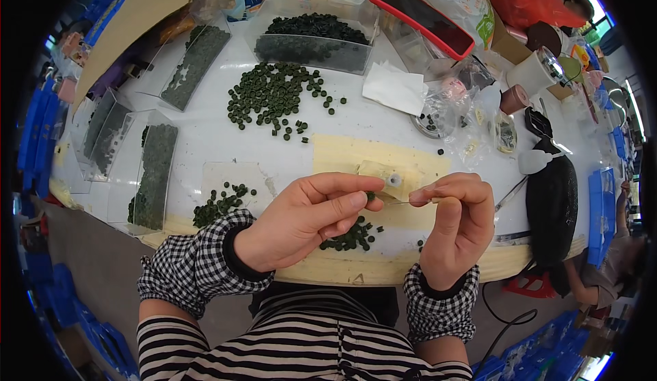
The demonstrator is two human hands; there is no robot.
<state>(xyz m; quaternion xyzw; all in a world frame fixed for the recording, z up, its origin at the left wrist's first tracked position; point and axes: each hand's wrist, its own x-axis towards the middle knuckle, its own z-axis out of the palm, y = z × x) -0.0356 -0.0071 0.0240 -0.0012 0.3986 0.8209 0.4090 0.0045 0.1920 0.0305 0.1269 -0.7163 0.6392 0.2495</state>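
Just right of centre in the frame, the left hand (pixel 301 218) pinches a small dark green piece (pixel 370 195); the right hand's (pixel 460 227) narrow grip holds a thin tool (pixel 400 203). The piece is probably light, firm and apt to roll, best held by its rim; its facing is too small to tell. The tool, likely stiff, runs nearly level, its long axis pointing left toward the piece.
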